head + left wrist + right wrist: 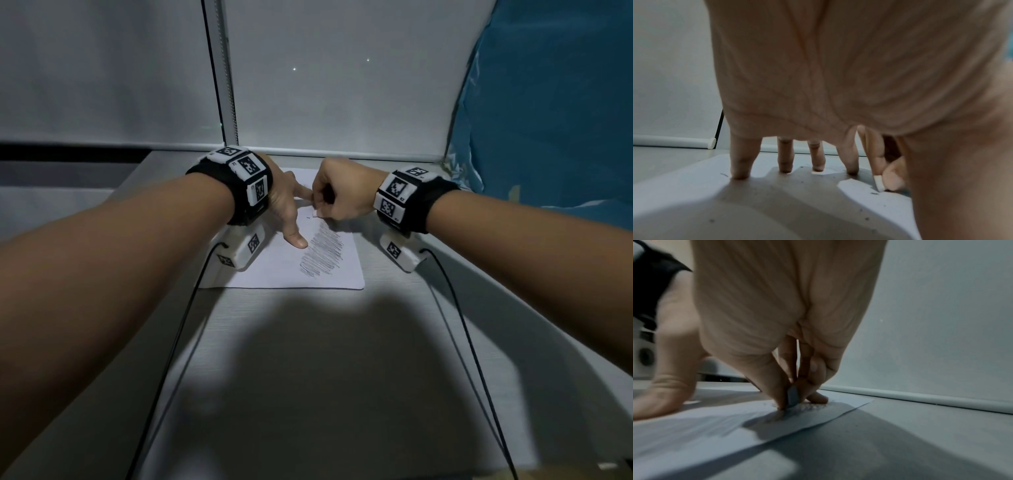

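A white sheet of paper (274,270) lies on the grey desk, with a patch of grey pencil scribble (322,251) on its right half. My left hand (291,212) is spread on the sheet, its straight fingertips (740,176) pressing the paper down, thumb beside the scribble. My right hand (334,200) pinches a small white eraser (317,211) between thumb and fingers, its lower end touching the paper at the far end of the scribble. In the right wrist view the eraser (792,396) looks grey and stands on the marked paper (694,426). Dark crumbs lie scattered on the sheet (855,185).
The grey desk (308,377) ends at a white wall with a pale rail (325,152) along its foot. A blue patterned cloth (555,120) hangs at the right. Two black cables (459,325) run from the wrist cameras toward me.
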`<action>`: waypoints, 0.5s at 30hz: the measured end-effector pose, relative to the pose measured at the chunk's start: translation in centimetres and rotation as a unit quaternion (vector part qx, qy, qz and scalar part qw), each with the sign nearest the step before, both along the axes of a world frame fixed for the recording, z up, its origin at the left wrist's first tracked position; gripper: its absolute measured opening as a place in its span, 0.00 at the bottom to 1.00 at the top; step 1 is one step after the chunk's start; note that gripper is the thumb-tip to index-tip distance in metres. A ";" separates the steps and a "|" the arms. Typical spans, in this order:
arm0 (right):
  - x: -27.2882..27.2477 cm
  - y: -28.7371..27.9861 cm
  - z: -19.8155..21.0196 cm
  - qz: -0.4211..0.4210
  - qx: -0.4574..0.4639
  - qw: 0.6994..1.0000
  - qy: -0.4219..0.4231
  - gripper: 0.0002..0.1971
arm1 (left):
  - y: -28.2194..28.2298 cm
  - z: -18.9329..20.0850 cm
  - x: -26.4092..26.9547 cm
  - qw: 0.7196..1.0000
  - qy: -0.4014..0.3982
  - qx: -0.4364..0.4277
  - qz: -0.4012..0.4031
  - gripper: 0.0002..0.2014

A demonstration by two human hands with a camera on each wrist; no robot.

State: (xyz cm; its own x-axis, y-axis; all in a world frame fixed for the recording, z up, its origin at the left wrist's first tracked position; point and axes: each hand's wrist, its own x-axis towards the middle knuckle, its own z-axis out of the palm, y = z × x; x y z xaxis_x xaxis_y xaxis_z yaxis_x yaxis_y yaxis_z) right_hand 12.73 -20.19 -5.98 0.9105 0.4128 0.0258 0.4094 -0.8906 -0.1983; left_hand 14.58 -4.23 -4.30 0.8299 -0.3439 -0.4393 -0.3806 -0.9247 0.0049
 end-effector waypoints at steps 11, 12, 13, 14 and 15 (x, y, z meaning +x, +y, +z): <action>-0.2 -0.8 -0.1 0.006 0.002 1.000 0.005 0.02 | 0.0 0.2 -0.1 1.000 0.006 0.001 -0.010 0.57; 0.2 -0.9 0.0 -0.007 0.000 1.000 -0.004 0.03 | 0.0 0.2 -0.2 1.000 0.008 0.000 -0.012 0.57; 0.4 -0.8 0.1 -0.015 -0.002 1.000 -0.010 0.03 | 0.0 0.3 -0.2 1.000 0.011 -0.001 -0.012 0.57; 0.5 -0.8 0.1 -0.016 -0.003 1.000 -0.011 0.03 | 0.1 0.3 -0.2 1.000 0.013 -0.001 -0.013 0.57; 0.4 -0.7 0.1 -0.011 -0.002 1.000 -0.008 0.04 | 0.0 0.3 -0.3 1.000 0.013 0.001 -0.013 0.57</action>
